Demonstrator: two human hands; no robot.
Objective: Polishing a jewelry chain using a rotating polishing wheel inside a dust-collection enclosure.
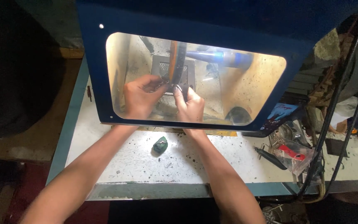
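Observation:
Both my hands reach under a blue hood with a clear window [195, 79] into a lit chamber. My left hand [139, 98] and my right hand [190, 107] together pinch a small metal piece [168, 86] and press it against the rim of a spinning wheel [176, 62], which has an orange and dark edge. The wheel stands over a grey perforated plate [187, 72]. A blue-grey shaft [222, 58] runs to the right from the wheel. The piece is mostly hidden by my fingers.
A small dark green lump [160, 144] lies on the white bench [125, 161] in front of the hood. At the right are a black pen-like tool [270, 157], a clear bag with red parts [293, 154], black cables [332, 116] and clutter.

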